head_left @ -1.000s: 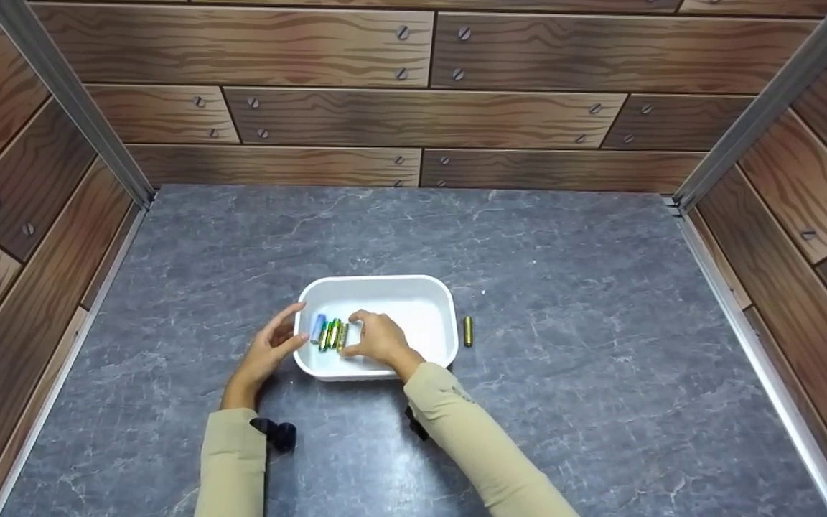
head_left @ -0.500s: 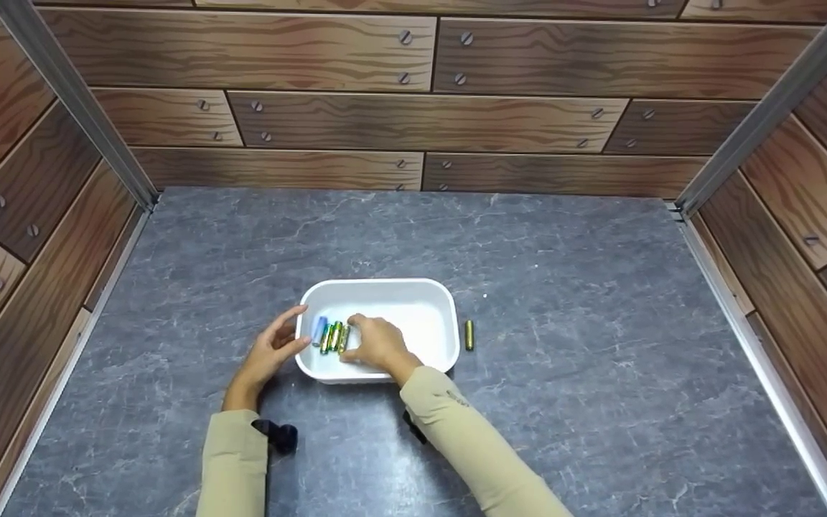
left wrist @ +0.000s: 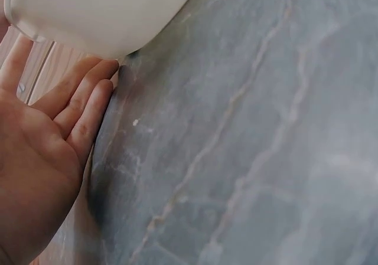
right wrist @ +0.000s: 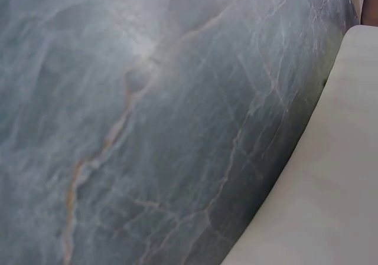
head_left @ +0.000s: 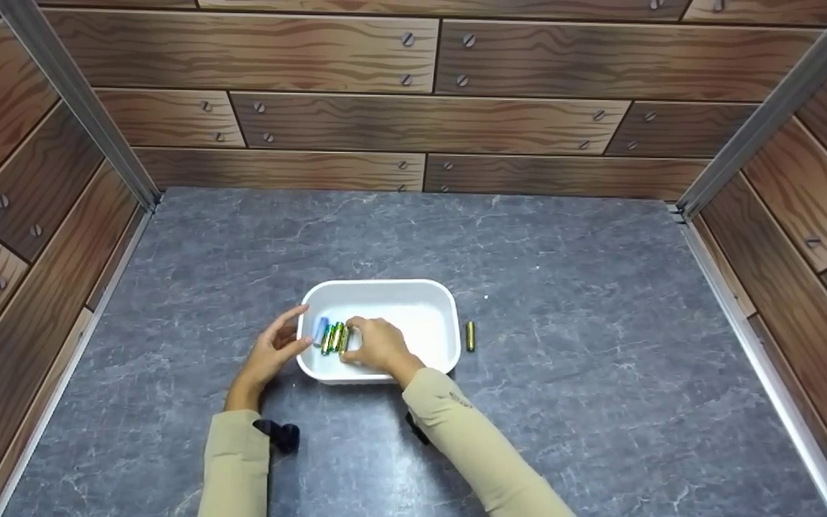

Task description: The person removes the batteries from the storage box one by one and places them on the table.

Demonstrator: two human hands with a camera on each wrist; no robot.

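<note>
In the head view a white tray (head_left: 424,323) holds several batteries side by side near its left end: a blue one (head_left: 321,329) leftmost, then green-and-gold ones (head_left: 333,337). My right hand (head_left: 379,345) reaches into the tray, with thumb and a finger pinching the rightmost battery (head_left: 344,339) by its two ends. My left hand (head_left: 270,352) is at the tray's left side, thumb and forefinger at the rim. In the left wrist view, the other fingers (left wrist: 88,114) stretch out, tips at the lower part of the tray's outer wall (left wrist: 100,17).
A single gold battery (head_left: 470,336) lies on the grey marbled table (head_left: 600,323) just right of the tray. Wood-patterned panels (head_left: 327,122) enclose the back and sides. The right wrist view shows mostly tabletop and the tray's outer wall (right wrist: 319,176).
The hands, tray and batteries stay almost where they were. The whole head view has shifted slightly downward.
</note>
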